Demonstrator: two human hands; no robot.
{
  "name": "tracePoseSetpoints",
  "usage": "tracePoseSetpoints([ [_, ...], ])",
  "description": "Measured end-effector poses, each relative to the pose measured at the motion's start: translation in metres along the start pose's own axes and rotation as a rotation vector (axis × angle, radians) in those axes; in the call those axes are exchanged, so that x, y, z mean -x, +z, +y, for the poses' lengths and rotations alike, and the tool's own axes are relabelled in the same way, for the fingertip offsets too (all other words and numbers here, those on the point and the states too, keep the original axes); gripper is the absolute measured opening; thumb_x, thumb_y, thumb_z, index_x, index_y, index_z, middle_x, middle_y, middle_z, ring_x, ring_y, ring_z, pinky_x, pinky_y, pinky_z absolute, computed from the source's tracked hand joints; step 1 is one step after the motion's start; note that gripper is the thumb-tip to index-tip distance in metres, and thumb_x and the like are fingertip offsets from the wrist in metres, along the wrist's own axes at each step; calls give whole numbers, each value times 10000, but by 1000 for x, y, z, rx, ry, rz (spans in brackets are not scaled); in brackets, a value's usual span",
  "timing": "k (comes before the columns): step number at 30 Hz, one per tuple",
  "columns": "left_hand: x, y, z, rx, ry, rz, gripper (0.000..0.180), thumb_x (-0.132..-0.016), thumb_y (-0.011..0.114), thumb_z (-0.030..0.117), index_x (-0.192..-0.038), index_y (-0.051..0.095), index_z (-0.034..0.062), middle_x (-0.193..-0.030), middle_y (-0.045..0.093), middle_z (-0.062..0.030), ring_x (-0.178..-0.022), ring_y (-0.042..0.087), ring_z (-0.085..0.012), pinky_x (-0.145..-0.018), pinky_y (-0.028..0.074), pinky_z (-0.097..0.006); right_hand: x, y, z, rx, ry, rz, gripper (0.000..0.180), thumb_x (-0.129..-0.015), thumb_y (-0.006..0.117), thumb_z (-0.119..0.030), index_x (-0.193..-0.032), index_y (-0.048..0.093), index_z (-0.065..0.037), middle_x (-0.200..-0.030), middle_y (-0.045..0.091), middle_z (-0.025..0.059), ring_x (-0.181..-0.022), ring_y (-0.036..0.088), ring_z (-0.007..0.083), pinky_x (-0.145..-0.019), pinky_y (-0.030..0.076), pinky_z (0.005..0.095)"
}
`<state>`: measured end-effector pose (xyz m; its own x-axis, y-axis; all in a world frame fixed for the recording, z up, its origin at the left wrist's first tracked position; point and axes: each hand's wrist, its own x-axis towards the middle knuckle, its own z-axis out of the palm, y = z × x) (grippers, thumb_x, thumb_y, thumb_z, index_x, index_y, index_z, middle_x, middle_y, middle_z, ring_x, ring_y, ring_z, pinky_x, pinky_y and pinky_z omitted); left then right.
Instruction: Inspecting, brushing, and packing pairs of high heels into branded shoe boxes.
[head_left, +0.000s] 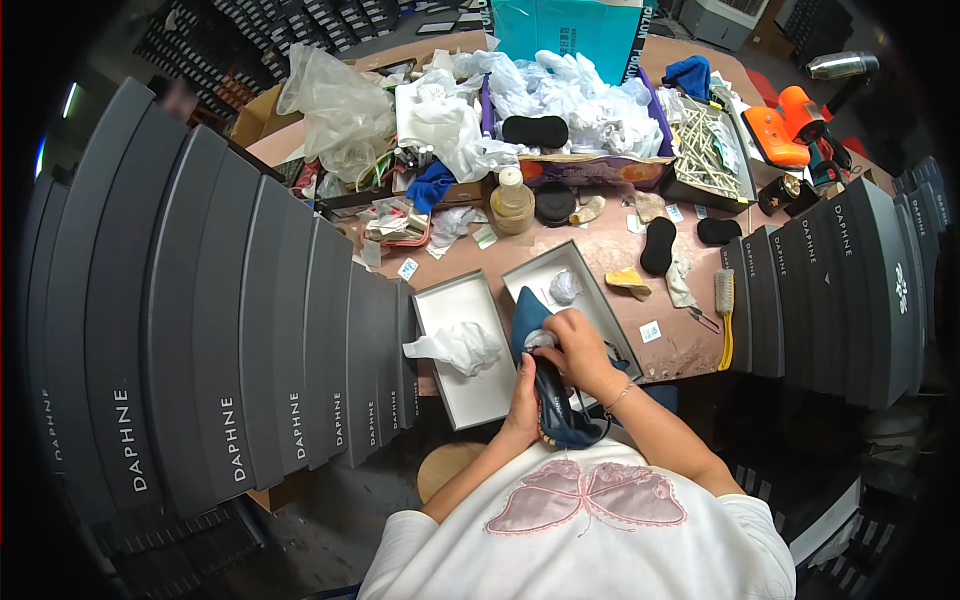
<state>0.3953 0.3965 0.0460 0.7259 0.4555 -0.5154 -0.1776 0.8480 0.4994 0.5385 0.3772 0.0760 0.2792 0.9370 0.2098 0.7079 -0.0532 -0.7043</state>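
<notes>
A dark teal pointed-toe shoe is held in front of my body, toe pointing away, its dark insole facing up. My left hand is closed around the shoe's left side. My right hand has its fingers bent into the shoe's opening, on white crumpled tissue paper that partly shows there. Beneath the shoe is an open grey shoe box with a wad of thin paper inside. To its left lies another open grey box part, bearing a crumpled white sheet.
Tall stacks of grey shoe boxes stand left and right. Behind are a carton of tissue wads, a liquid bottle, a tray of sticks, an orange heat-gun-like tool and a yellow-handled brush.
</notes>
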Motion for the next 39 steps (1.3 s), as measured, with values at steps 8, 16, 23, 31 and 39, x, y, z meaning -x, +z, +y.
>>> tracePoseSetpoints([
  [8, 7, -11, 1, -155, -176, -30, 599, -922, 471, 552, -1101, 584, -9, -799, 648, -84, -696, 645, -160, -624, 541, -265, -6, 13, 30, -183, 187, -252, 714, -773, 722, -213, -1379, 399, -18, -1208, 556, 271, -1057, 578, 406, -886, 473, 403],
  [16, -11, -54, 117, -1818, 152, 503, 803, -877, 596, 460, -1444, 250, 8, -1379, 408, -271, -1213, 482, -398, -948, 451, -441, 61, 19, 82, 424, 138, -592, 309, -751, 710, -289, -898, 594, -43, -754, 662, 131, -750, 658, 330, -698, 486, 464],
  [23, -7, -25, 44, -786, 130, 96, 818, -921, 554, 485, -1501, 150, 73, -1435, 376, -169, -1211, 496, -262, -923, 475, -388, 35, -39, -3, 121, 41, -331, 156, -778, 643, -134, -824, 540, -27, -760, 634, 171, -671, 639, 346, -600, 507, 449],
  [31, -36, -4, 26, 51, 196, 185, 360, -976, 484, 351, -1227, 422, 100, -1063, 598, -107, -931, 635, -239, -778, 546, -379, 1, -90, -45, -476, 212, -232, 195, -840, 640, -54, -1028, 664, -8, -887, 663, 139, -733, 652, 239, -646, 518, 293],
  [39, -5, -14, 2, 54, -49, 163, 525, -971, 379, 538, -1193, 523, 85, -904, 645, -80, -782, 656, -186, -688, 556, -331, 10, -16, -10, 468, -262, -469, 259, -692, 684, -172, -893, 601, -33, -828, 620, 96, -708, 667, 235, -600, 521, 373],
])
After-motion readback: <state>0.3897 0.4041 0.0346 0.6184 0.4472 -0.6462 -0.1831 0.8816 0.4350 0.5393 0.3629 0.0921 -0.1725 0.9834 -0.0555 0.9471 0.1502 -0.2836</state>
